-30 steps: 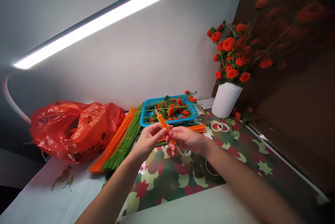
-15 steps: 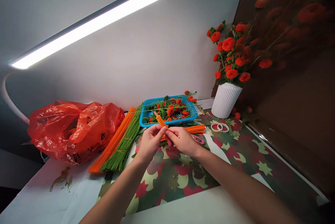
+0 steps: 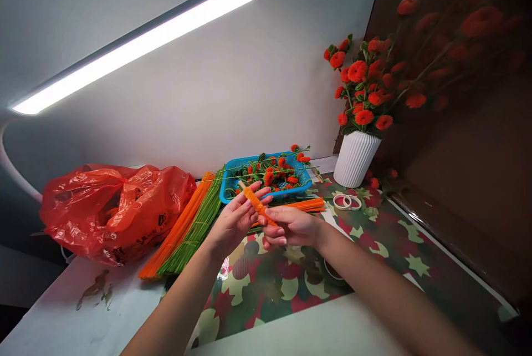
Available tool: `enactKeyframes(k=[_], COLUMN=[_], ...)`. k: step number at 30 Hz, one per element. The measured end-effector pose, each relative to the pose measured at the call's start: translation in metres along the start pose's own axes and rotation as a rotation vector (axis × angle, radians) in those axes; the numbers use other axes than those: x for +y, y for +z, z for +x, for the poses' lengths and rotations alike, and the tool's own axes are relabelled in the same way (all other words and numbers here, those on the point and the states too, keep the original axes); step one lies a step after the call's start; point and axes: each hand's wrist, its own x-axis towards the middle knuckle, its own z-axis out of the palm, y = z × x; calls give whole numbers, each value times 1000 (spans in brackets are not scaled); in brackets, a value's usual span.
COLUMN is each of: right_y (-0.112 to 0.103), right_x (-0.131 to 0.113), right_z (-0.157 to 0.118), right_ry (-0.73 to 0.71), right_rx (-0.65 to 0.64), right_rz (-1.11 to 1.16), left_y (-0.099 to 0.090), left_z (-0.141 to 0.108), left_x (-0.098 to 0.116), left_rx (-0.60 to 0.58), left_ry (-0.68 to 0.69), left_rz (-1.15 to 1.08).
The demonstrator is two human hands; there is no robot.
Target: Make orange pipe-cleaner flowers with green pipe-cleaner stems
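A thin stick wound with orange pipe cleaner (image 3: pixel 254 201) slants between my hands, its bare pale tip pointing up and left. My right hand (image 3: pixel 297 225) pinches the lower end of this stick between thumb and curled fingers. Beside it, my left hand (image 3: pixel 235 223) has its fingers stretched out and spread behind the stick. The stick crosses in front of those fingers; whether they touch it is hard to see. Just beyond my hands lies a bundle of orange pipe cleaners (image 3: pixel 310 204), partly covered by them.
A blue basket (image 3: pixel 225 192) of orange pipe-cleaner flowers stands behind my hands. Left are orange pipe cleaners (image 3: pixel 177 228), green pipe cleaners (image 3: pixel 193 231) and a red plastic bag (image 3: pixel 116 217). Right are two tape rolls (image 3: pixel 348 202) and a white vase (image 3: pixel 356 161) of flowers. A lamp (image 3: pixel 145 40) hangs above.
My left fingers have loosened from their pinch and spread out. More of the orange-wound stick now shows, and my right hand has turned around its lower end. The view has shifted slightly.
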Motion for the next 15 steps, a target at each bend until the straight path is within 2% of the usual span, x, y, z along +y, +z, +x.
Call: enactKeyframes(k=[4,8,12,15], right_y=[-4,-2,4,7], right_x=[2,3,5,6], right_z=[-2,-4,-3,0], right_ry=[102,151,151,69], right_rx=[-143,-180,-150,-40], right_rz=[145,223,205,100], left_y=[-5,-6,-3,-1], left_z=[-2,-5,-5,-2], left_x=[1,0,3,5], left_rx=[4,17,72,179], left_ry=[17,41,94,138], left_rz=[-95,-71,-8,57])
